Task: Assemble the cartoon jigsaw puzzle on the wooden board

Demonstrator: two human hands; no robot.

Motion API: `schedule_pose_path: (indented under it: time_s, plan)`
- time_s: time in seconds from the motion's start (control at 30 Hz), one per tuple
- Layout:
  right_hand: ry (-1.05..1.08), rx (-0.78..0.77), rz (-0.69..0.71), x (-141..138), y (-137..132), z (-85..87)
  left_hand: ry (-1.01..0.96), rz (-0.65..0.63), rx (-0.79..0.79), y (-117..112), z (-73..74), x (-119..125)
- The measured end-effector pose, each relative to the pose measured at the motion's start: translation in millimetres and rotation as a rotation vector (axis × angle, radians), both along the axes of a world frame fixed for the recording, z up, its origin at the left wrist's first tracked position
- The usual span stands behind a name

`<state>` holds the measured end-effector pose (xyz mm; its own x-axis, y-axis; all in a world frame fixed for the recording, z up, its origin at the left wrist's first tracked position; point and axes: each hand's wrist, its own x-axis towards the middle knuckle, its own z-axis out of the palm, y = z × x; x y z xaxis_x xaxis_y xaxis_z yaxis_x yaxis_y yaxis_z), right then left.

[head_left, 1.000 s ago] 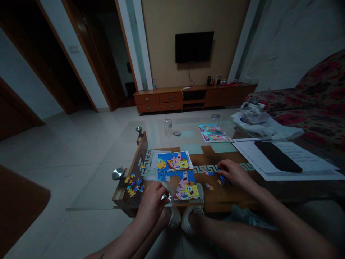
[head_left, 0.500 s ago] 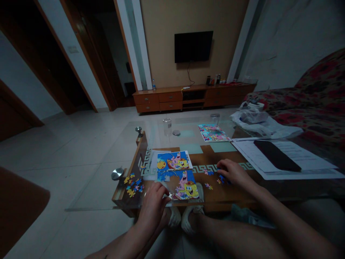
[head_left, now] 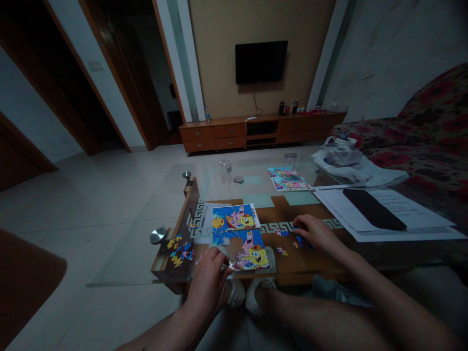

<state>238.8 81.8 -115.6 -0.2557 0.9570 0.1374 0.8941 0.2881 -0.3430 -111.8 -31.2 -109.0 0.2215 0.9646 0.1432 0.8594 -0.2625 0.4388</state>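
Observation:
A partly built cartoon jigsaw puzzle (head_left: 252,251) lies on the wooden panel under the glass tabletop, with a gap of blue pieces at its upper left. Beyond it lies a printed picture card (head_left: 236,218) with the same cartoon figures. My left hand (head_left: 206,282) rests at the puzzle's near left edge, fingers curled beside a small pale bit. My right hand (head_left: 314,234) is bent over loose blue pieces (head_left: 302,241), and its fingertips hide part of them. A scattered heap of loose pieces (head_left: 179,251) sits left of the puzzle.
Papers (head_left: 380,214) with a black phone (head_left: 373,209) cover the table's right side. Beyond them are a white plastic bag (head_left: 347,163), a glass tumbler (head_left: 225,171) and another puzzle card (head_left: 288,179). My feet (head_left: 256,295) show below the table's near edge.
The whole view drifts slightly as my head moves. Both hands stay in about the same places, and no piece visibly shifts.

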Motion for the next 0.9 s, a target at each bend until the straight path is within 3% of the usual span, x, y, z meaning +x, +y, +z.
schedule_pose_path:
  time_s: [0.53,0.9]
  plan:
    - [-0.004,-0.006,-0.004,0.3,-0.2,0.5,-0.004,-0.004,-0.018,-0.3,5.0,-1.2]
    - [-0.03,-0.013,0.009,1.3,-0.3,1.2,-0.029,-0.006,0.002,0.8,-0.7,-2.1]
